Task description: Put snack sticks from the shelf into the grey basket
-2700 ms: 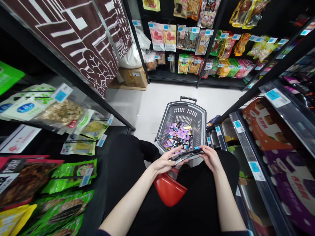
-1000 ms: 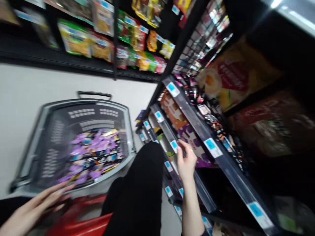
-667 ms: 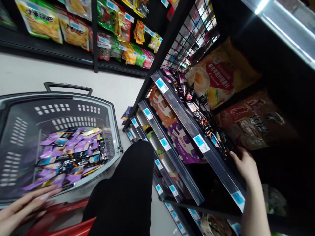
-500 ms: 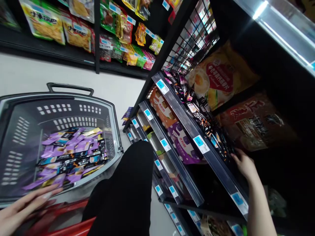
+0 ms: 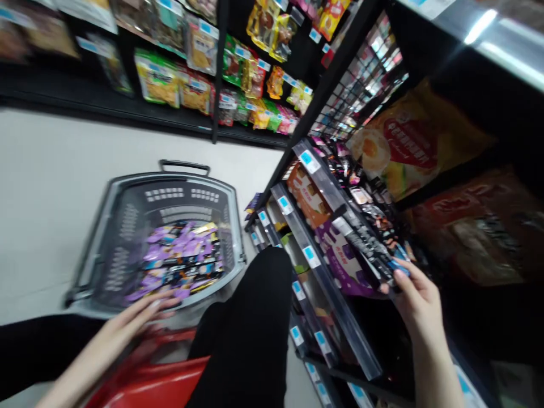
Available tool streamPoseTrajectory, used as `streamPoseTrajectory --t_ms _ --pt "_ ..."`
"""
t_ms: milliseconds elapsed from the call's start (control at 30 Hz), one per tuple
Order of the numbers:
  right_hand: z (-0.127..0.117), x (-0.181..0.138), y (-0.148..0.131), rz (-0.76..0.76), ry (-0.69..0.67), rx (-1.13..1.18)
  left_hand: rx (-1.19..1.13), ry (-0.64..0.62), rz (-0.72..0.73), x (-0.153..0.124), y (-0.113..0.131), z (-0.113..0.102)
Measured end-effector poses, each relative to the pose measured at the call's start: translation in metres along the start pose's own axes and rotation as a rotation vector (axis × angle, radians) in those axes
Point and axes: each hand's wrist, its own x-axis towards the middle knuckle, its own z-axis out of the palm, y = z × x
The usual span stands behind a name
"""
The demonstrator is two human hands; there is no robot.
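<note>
My right hand point(image 5: 414, 297) is closed on a bunch of dark snack sticks point(image 5: 369, 246), held at the front rail of a slanted black shelf point(image 5: 335, 198) on my right. My left hand point(image 5: 136, 314) lies open with fingers stretched flat on the near rim of a grey shopping basket point(image 5: 123, 226). The basket stands on the pale floor and holds several purple and black snack packets point(image 5: 181, 258). My black-clad knee point(image 5: 250, 317) is between the basket and the shelf.
A red plastic stool point(image 5: 165, 379) shows under me. Big orange and red snack bags point(image 5: 403, 141) lie on the upper right shelf. Purple and orange boxes point(image 5: 340, 255) fill the lower tiers. Hanging snack packets point(image 5: 238, 68) line the far shelf across the pale floor point(image 5: 51, 187).
My right hand has drawn back from deep in the shelf and now grips a bunch of dark sticks at the rail. The view swung left and blurred; my left hand stays on the basket rim.
</note>
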Motion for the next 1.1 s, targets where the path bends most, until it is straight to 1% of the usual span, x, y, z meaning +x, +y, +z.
streamPoseTrajectory --t_ms 67,133,167,200,233,267,300,333,400,433,500,567,667,800,933,1100 --pt "0.053 -0.011 0.013 0.1 -0.364 0.113 -0.221 -0.101 -0.03 -0.02 0.011 0.009" --pt "0.108 -0.019 0.033 0.177 -0.702 0.198 -0.427 -0.264 0.018 -0.033 0.016 0.014" --pt "0.136 -0.023 0.043 0.21 -0.847 0.234 -0.513 -0.338 0.057 -0.037 0.015 0.015" --pt "0.164 -0.026 0.053 0.242 -0.976 0.264 -0.566 -0.375 0.099 -0.04 0.014 0.014" --pt "0.19 -0.029 0.062 0.276 -1.082 0.287 -0.576 -0.375 0.135 -0.041 0.012 0.012" --pt "0.215 -0.032 0.07 0.312 -1.162 0.3 -0.549 -0.334 0.165 -0.041 0.009 0.009" --pt "0.237 -0.036 0.077 0.35 -1.209 0.304 -0.498 -0.269 0.188 -0.04 0.006 0.005" --pt "0.256 -0.039 0.082 0.385 -1.22 0.311 -0.437 -0.193 0.207 -0.039 0.003 0.002" --pt "0.284 -0.045 0.091 0.434 -1.152 0.354 -0.335 -0.055 0.242 -0.036 -0.003 -0.004" --pt "0.292 -0.048 0.094 0.445 -1.095 0.387 -0.307 -0.008 0.259 -0.034 -0.006 -0.006" --pt "0.301 -0.052 0.101 0.429 -1.006 0.441 -0.278 0.042 0.285 -0.031 -0.009 -0.009" --pt "0.302 -0.052 0.106 0.385 -0.978 0.444 -0.251 0.055 0.294 -0.029 -0.009 -0.009" --pt "0.297 -0.047 0.113 0.334 -1.0 0.417 -0.194 0.058 0.31 -0.027 -0.007 -0.007" --pt "0.293 -0.042 0.116 0.319 -1.046 0.401 -0.152 0.047 0.317 -0.025 -0.005 -0.005" --pt "0.293 -0.045 0.113 0.297 -1.035 0.396 -0.151 0.042 0.297 -0.024 -0.006 -0.004" --pt "0.295 -0.049 0.111 0.268 -1.044 0.407 -0.15 0.085 0.287 -0.024 -0.008 -0.004"
